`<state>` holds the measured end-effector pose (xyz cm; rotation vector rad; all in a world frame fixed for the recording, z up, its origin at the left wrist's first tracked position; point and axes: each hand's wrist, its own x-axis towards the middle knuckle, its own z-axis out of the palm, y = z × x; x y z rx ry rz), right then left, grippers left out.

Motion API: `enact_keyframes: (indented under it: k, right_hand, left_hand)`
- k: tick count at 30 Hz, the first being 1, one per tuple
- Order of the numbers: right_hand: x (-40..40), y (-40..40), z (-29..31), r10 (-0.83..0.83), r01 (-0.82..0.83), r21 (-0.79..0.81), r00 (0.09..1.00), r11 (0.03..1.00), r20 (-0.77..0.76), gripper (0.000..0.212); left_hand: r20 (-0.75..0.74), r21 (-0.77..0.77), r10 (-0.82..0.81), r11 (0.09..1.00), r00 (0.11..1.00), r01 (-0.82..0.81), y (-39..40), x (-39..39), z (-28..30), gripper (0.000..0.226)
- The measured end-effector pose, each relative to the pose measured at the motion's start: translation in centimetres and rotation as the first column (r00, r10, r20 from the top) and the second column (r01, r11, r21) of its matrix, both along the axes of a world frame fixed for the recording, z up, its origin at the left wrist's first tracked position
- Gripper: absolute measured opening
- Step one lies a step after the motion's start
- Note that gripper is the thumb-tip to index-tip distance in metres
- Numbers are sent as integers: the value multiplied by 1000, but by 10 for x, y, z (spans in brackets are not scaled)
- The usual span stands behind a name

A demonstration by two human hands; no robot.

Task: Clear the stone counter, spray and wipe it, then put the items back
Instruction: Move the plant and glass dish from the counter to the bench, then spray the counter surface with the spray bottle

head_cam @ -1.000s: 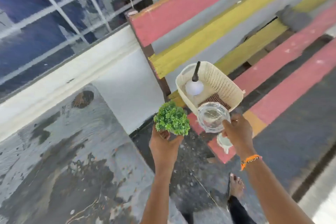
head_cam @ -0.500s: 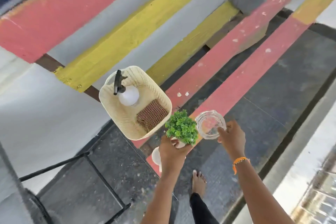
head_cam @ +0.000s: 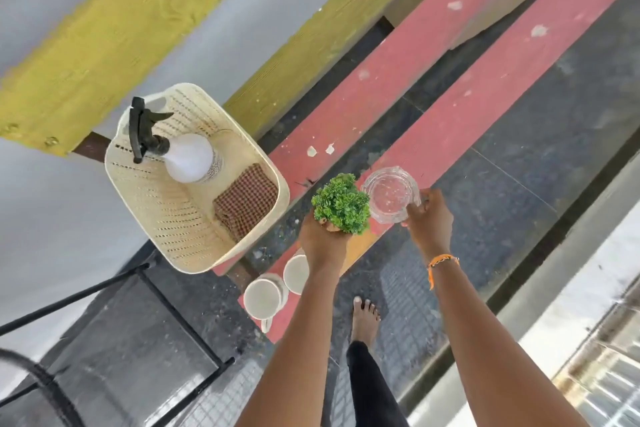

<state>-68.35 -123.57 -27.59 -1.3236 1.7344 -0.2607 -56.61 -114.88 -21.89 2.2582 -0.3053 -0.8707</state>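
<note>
Head view: your left hand [head_cam: 323, 239], at centre frame, has its fingers wrapped around the base of the plant [head_cam: 342, 203], gripping low so the leaves stay free. Just to its right, your right hand [head_cam: 429, 218] pinches the rim of the glass [head_cam: 389, 194] with fingers clamped on its near edge, mouth up. Both items hang over the red slats of the bench [head_cam: 433, 90], not yet set down; you seem to be moving them here to free the counter, which is not in the frame. Below your left hand, two cups [head_cam: 265, 298] already sit on the slat end, so the open stretch of slat above them is the likely spot. At left of centre the basket [head_cam: 166, 218] rests on the bench, holding the sprayer [head_cam: 188, 158] upright and the cloth [head_cam: 247, 203] folded beside it, ready for the spraying and wiping. The slats are narrow with gaps between, so each base wants to sit squarely on one slat.
</note>
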Motion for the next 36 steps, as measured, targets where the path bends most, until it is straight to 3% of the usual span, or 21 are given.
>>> enact_keyframes:
  k: [11,17,24,29,36]
  right_hand:
    - [-2,-15,-21,15,-15,1,998,1000,62,22]
    - [-6,-8,-14,-71,64,72,993,995,91,28]
    - [-4,9,18,-187,175,80,965,981,186,23]
    - [14,22,56,-109,97,59,952,994,286,13]
    - [78,59,118,120,-138,2,866,990,485,10]
  left_hand:
    - [-22,19,-4,1000,1000,4,4,0,-27,40]
    - [-257,7,14,1000,966,-13,13,2,-22,58]
    - [-316,-6,82,996,945,-89,26,8,7,61]
    - [-230,-61,101,991,968,-118,34,10,36,49]
    - [-169,-154,259,946,951,-285,75,31,75,25]
